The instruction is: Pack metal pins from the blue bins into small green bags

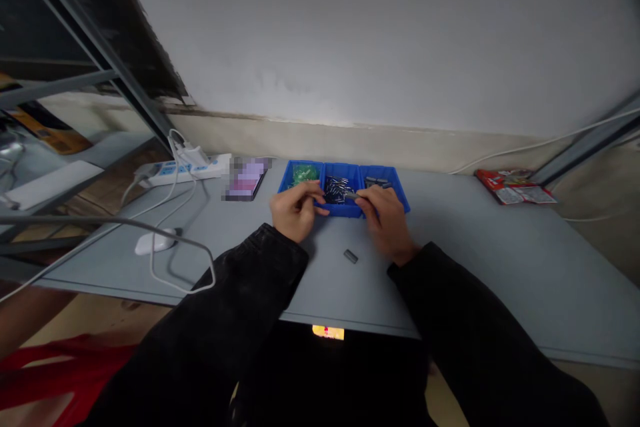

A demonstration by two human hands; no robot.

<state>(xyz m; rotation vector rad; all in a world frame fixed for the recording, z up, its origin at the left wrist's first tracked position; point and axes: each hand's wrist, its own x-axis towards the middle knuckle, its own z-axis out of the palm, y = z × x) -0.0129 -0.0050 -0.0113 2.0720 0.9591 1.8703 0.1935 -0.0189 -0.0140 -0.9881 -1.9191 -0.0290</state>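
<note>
Three joined blue bins [345,211] stand before me. The left one holds small green pieces [304,172], the middle one a heap of thin metal pins or screws [337,188], the right one grey blocks [376,182]. My left hand [295,211] is at the front of the left and middle bins, fingers curled in a pinch; whatever they hold is hidden. Over the front of the middle and right bins, my right hand [386,219] pinches a slim metal-coloured piece [351,195] pointing left above the pins. A small dark grey block [351,256] lies on the table between my forearms.
Left of the bins lie a phone [246,180], a white power strip [210,170] with looping cables, and a white mouse-like object [155,242]. A red packet [515,187] rests at the right back, near the wall [375,47] and a metal frame post.
</note>
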